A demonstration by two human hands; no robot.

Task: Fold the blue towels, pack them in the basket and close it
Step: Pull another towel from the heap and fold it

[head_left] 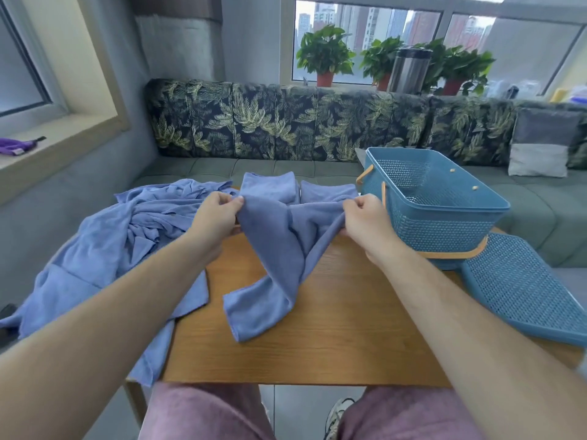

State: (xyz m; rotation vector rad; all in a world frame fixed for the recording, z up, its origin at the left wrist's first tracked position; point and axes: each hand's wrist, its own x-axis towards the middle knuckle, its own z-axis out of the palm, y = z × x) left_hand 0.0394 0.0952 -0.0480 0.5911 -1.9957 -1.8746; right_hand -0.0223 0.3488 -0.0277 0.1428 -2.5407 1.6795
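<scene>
Centre: one blue towel hangs unfolded, upper corners raised, lower end on the table. Two folded towels lie side by side behind it; a crumpled heap lies left. Right: open blue basket, upright, lid lying beside it.

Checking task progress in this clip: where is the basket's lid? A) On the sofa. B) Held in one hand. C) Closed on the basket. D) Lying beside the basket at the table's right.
D: the lid lies flat beside the open basket on the table; the left hand and right hand pinch a blue towel instead.
</scene>
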